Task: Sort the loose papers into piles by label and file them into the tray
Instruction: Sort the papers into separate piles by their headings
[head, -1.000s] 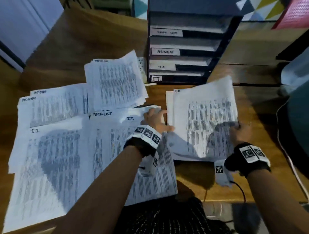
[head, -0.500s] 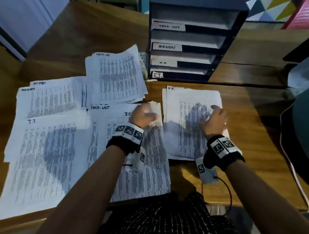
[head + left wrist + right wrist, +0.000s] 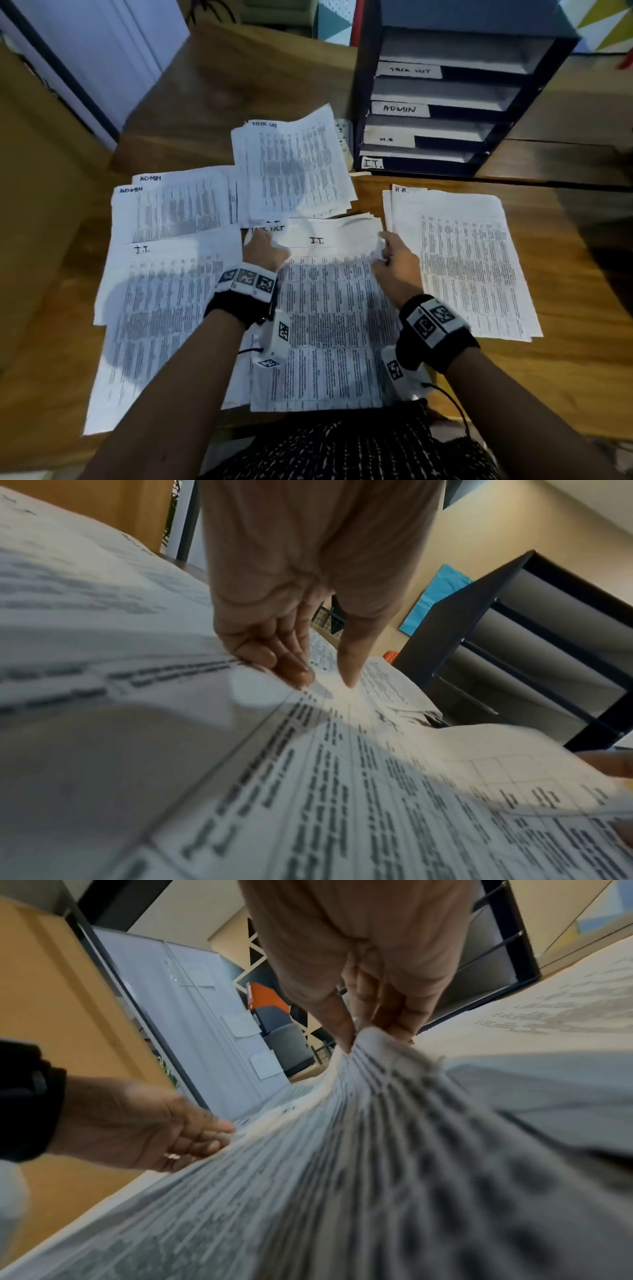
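A printed sheet labelled I.T. (image 3: 329,308) lies in front of me on the wooden table, its top edge bowed upward. My left hand (image 3: 265,245) holds its top left corner, thumb on top (image 3: 322,677). My right hand (image 3: 387,248) pinches the top right corner between thumb and fingers (image 3: 363,1037). Around it lie a TASK LIST pile (image 3: 294,171), an ADMIN pile (image 3: 178,209), another I.T. sheet (image 3: 164,301) and an H.R. pile (image 3: 462,260). The dark tray rack (image 3: 361,102) stands behind, with slots labelled TASK LIST, ADMIN, H.R. and I.T.
A sheet marked TASK LIST (image 3: 265,228) pokes out under the held sheet. A white power strip (image 3: 344,137) sits between the TASK LIST pile and the rack. A black cable (image 3: 455,404) hangs off my right wrist near the table's front edge.
My right hand laid a sheet on the H.R. pile, then moved left to the I.T. sheet's top right corner. The left hand stayed at that sheet's top left.
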Motion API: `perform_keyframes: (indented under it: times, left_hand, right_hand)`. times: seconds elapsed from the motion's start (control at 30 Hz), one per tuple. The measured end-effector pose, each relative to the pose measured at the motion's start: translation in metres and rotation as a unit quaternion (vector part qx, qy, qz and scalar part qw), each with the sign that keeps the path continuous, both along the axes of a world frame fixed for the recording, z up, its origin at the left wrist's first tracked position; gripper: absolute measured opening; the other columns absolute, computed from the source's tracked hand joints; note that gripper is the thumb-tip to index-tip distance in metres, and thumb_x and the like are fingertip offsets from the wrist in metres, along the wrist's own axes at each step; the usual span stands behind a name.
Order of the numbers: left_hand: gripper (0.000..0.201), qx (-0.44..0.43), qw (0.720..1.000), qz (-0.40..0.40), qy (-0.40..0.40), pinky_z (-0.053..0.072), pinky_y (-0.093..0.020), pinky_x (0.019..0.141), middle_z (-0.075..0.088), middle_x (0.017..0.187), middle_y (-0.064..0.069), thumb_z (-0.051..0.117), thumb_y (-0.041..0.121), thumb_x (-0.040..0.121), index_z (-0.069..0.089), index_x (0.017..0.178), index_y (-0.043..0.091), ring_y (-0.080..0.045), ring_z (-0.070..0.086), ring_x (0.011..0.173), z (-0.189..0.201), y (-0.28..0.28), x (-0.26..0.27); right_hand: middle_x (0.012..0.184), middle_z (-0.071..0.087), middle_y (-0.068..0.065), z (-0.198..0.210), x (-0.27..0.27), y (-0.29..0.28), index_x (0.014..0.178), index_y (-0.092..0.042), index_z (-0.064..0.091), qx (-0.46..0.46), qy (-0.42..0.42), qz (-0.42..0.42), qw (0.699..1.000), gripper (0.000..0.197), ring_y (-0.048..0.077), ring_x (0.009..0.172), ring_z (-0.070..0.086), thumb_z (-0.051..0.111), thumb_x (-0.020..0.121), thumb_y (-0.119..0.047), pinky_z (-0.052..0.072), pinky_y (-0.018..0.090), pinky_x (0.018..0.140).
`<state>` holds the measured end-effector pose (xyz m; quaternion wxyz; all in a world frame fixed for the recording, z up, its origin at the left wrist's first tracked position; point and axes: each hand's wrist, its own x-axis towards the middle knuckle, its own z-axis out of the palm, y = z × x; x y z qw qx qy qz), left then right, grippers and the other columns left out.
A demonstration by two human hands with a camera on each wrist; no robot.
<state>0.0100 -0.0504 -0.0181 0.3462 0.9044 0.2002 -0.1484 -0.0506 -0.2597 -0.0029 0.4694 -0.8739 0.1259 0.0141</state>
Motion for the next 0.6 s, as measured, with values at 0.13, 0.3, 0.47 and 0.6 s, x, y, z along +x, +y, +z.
perform_keyframes:
  times: [0.13, 0.3, 0.47, 0.6]
  left_hand:
    - [0.049, 0.003, 0.998, 0.068, 0.011, 0.033, -0.034, 0.104, 0.036, 0.133, -0.019, 0.064, 0.017, 0.083, 0.044, 0.125, 0.004, -0.033, 0.039, 0.124, 0.003, 0.011, -0.001]
    - [0.033, -0.041, 0.997, 0.049, -0.031, 0.039, -0.034, 0.094, 0.049, 0.132, -0.02, 0.033, 0.006, 0.097, 0.05, 0.125, 0.003, -0.035, 0.048, 0.118, -0.006, 0.038, 0.003]
    - [0.033, -0.104, 0.987, 0.079, -0.089, 0.04, -0.03, 0.095, 0.055, 0.129, -0.015, 0.039, 0.003, 0.094, 0.055, 0.122, 0.004, -0.03, 0.051, 0.118, 0.005, 0.042, 0.009]
    - [0.036, -0.151, 0.975, 0.089, -0.136, 0.039, -0.02, 0.082, 0.057, 0.124, -0.012, 0.056, 0.007, 0.088, 0.051, 0.123, 0.006, -0.026, 0.056, 0.111, 0.006, 0.041, 0.007]
  right_hand:
    - [0.063, 0.048, -0.015, -0.002, -0.001, -0.007, 0.062, -0.023, 0.051, 0.004, 0.003, 0.054, 0.999, 0.037, 0.006, 0.066, 0.047, 0.061, 0.079, 0.008, 0.036, 0.013, 0.062]
    - [0.059, 0.065, -0.014, -0.013, -0.005, -0.02, 0.053, -0.025, 0.068, 0.102, 0.042, 0.099, 0.989, 0.049, 0.002, 0.063, 0.058, 0.061, 0.072, 0.02, 0.047, 0.018, 0.068]
    - [0.055, 0.063, -0.01, -0.005, -0.01, -0.015, 0.071, -0.008, 0.064, 0.224, 0.025, 0.039, 0.973, 0.027, -0.001, 0.053, 0.055, 0.057, 0.075, 0.018, 0.044, 0.015, 0.059]
    - [0.088, 0.071, -0.002, -0.01, -0.011, -0.01, 0.093, -0.013, 0.066, 0.209, 0.086, 0.079, 0.971, 0.027, 0.014, 0.083, 0.065, 0.063, 0.078, 0.009, 0.048, 0.025, 0.082]
